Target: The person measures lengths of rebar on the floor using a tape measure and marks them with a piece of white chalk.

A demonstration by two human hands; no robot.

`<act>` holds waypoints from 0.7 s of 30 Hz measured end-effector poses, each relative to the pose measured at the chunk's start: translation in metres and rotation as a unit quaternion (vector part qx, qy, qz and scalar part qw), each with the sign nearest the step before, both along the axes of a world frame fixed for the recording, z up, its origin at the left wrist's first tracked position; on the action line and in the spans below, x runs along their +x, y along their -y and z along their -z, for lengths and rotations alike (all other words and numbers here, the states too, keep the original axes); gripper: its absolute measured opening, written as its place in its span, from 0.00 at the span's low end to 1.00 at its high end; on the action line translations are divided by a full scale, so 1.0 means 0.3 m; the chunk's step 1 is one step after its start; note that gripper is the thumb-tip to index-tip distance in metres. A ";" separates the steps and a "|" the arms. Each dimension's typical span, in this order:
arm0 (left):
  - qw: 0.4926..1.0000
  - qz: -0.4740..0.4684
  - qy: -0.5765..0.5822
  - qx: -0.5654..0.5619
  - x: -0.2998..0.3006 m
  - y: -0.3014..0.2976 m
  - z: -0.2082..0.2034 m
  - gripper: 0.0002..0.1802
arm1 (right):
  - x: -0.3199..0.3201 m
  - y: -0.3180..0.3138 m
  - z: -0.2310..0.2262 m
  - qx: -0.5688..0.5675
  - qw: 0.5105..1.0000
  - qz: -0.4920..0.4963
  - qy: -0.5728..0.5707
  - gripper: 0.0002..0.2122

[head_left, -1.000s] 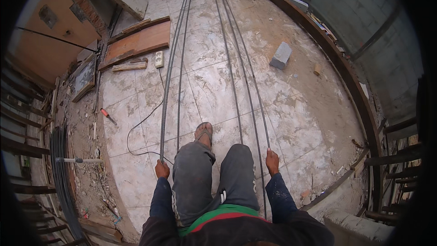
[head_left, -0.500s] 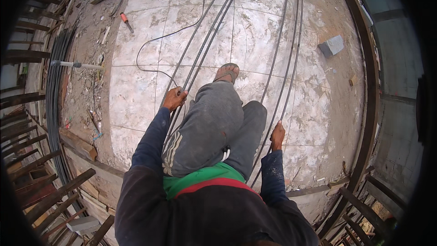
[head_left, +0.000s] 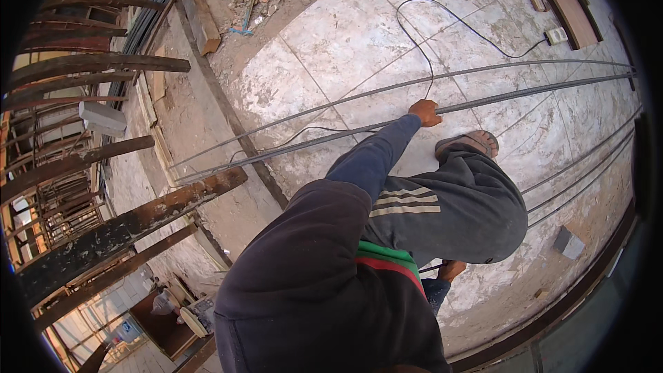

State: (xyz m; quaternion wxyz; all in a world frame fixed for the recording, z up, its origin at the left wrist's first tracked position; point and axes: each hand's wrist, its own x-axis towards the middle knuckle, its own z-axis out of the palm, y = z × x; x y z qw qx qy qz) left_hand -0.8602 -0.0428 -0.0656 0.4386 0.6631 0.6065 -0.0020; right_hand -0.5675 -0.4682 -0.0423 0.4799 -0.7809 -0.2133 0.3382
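Long ribbed steel rebar rods [head_left: 507, 99] run from the lower left to the far right, just above the floor. My left hand [head_left: 425, 112] is closed round them beside my sandalled foot [head_left: 469, 144]. Another single rod [head_left: 483, 69] lies apart, just beyond that hand. My right hand [head_left: 452, 271] is low beside my bent knee, partly hidden behind my leg. Its fingers curl round a dark rod [head_left: 431, 267], of which a short piece shows. More thin rods [head_left: 583, 150] stretch to the far right past my knee.
A black cable [head_left: 449, 5] loops over the tiled floor to a white socket block [head_left: 555, 36]. Planks [head_left: 563, 1] lie at the far right. A grey block [head_left: 568, 242] rests right of my knee. Wooden beams [head_left: 131, 228] jut over the floor's left edge.
My view has swung to the left, so the rods now run across it. My left hand still grips its rods; my right hand is now partly behind my leg.
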 end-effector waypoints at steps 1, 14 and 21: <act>1.000 -0.008 0.013 -0.020 -0.001 0.003 -0.009 0.31 | 0.019 0.014 -0.006 0.020 0.999 -0.042 0.017 0.20; 0.996 -0.002 -0.089 0.000 -0.065 -0.115 -0.153 0.27 | 0.016 -0.031 -0.257 -0.201 0.931 0.254 -0.169 0.24; 0.988 0.084 0.092 0.087 -0.156 -0.083 -0.204 0.28 | -0.002 -0.035 -0.216 -0.151 0.944 0.243 -0.166 0.23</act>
